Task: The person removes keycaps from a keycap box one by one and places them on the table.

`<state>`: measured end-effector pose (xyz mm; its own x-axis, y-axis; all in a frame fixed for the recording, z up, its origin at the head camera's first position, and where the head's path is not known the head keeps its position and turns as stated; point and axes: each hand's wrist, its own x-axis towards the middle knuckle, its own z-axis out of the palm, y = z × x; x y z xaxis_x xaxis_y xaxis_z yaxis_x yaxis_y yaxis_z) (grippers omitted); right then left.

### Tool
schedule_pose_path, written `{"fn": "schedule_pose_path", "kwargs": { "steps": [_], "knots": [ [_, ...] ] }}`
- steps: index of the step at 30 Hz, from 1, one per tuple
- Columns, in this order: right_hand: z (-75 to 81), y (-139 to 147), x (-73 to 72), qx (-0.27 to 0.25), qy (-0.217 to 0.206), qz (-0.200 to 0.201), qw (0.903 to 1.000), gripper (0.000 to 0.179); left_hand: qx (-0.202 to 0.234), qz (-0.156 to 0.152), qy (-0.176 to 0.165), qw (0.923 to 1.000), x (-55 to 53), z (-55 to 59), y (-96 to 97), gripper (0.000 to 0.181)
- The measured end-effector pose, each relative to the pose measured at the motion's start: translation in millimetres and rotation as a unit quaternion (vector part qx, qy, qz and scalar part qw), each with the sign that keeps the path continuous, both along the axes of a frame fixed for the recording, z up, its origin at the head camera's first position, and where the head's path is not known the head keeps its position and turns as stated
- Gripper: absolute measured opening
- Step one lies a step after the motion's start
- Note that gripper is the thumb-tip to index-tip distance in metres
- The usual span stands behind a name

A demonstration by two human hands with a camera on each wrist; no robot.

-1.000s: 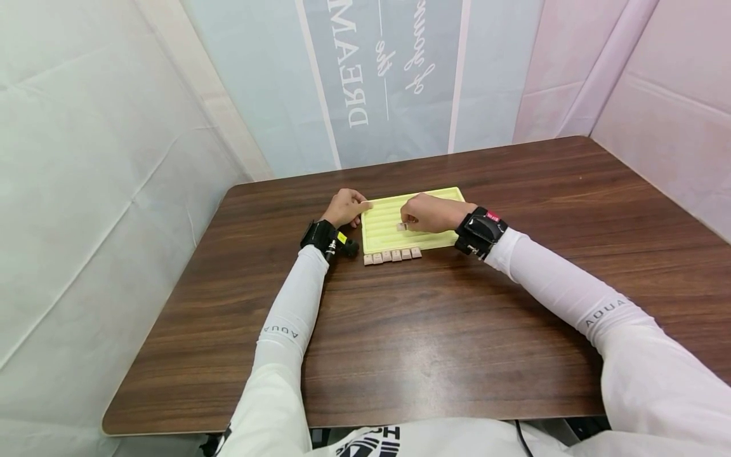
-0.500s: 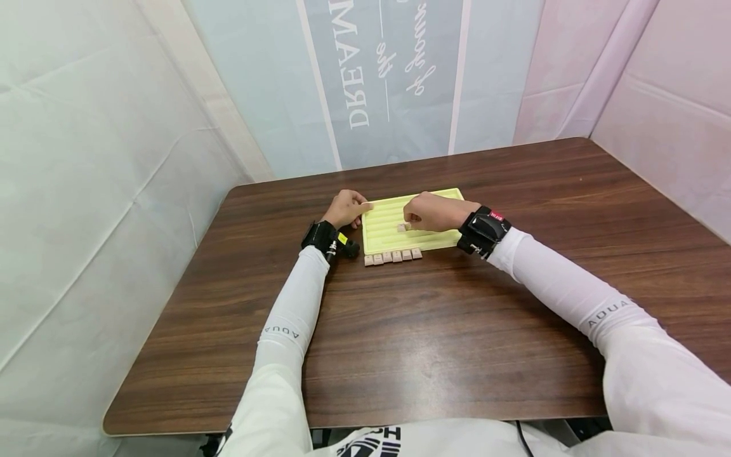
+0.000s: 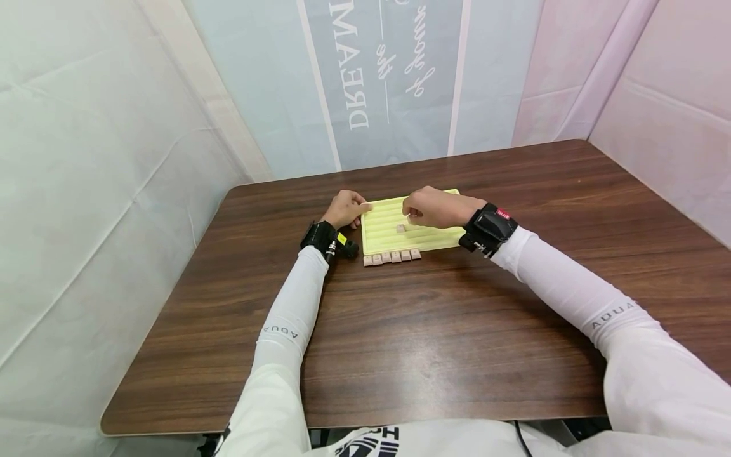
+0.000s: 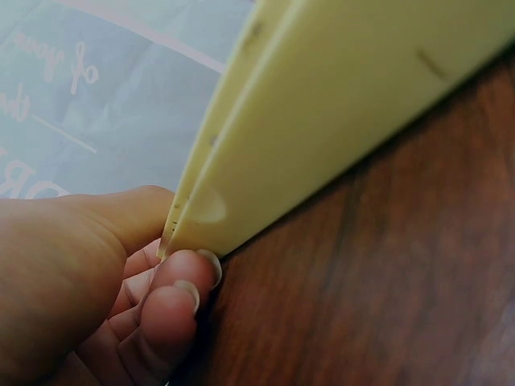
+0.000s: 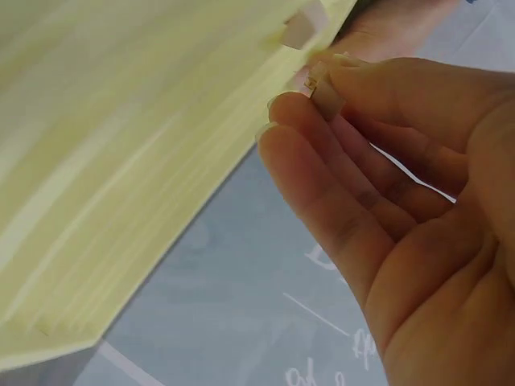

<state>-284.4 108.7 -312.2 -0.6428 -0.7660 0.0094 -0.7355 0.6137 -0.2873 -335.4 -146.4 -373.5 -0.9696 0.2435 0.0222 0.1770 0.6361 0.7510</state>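
Note:
A yellow ridged tray (image 3: 382, 236) lies on the table, and my left hand (image 3: 344, 208) grips its left far corner. In the left wrist view the thumb is on the rim and curled fingers (image 4: 173, 314) are at the tray's lower edge. My right hand (image 3: 436, 207) is above the tray's right half. Its thumb and fingertips pinch a small beige keycap (image 5: 323, 95), hollow side partly showing in the right wrist view. Another keycap (image 3: 400, 228) sits on the tray's ridges, just left of those fingers. Several more keycaps (image 3: 396, 256) stand in a row along the tray's near edge.
The brown wooden table (image 3: 411, 343) stretches out around the tray on all sides. Behind it hangs a pale printed curtain (image 3: 400, 82), and a white sheet (image 3: 97, 209) walls the left side. Black camera straps (image 3: 488, 230) wrap both wrists.
My right hand has risen and drawn slightly back from one keycap, which now stays on the tray apart from the fingers. The left hand keeps its grip on the tray.

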Motion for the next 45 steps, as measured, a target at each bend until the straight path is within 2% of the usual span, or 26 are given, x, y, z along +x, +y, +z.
{"fn": "schedule_pose_path", "kwargs": {
  "steps": [7, 16, 24, 28, 37, 45],
  "knots": [
    [8.6, -2.8, 7.5, -0.001, 0.003, 0.006, 1.0000, 0.017, 0.002, 0.002, -0.003, 1.0000, 2.3, 1.6, -1.9, 0.029],
    [18.7, 0.0, 25.4, -0.008, 0.030, 0.027, 0.9992, 0.018, 0.005, -0.001, -0.007, 1.0000, 4.0, 3.6, 0.3, 0.029],
    [24.3, 4.8, 33.1, -0.014, 0.034, 0.014, 0.9992, 0.015, 0.004, 0.003, -0.008, 1.0000, 1.5, 1.9, -0.1, 0.028],
    [24.1, 5.6, 33.8, -0.010, 0.036, 0.009, 0.9993, 0.015, 0.002, 0.002, -0.008, 1.0000, 0.0, 1.4, -0.1, 0.027],
    [19.2, 4.9, 34.0, -0.007, 0.046, 0.031, 0.9985, 0.016, 0.006, -0.001, 0.000, 1.0000, -2.9, 4.2, 0.6, 0.028],
    [4.5, 9.5, 35.5, 0.007, 0.043, 0.038, 0.9983, 0.010, 0.006, -0.005, -0.003, 1.0000, -3.1, 0.1, -2.6, 0.029]
  ]
}}
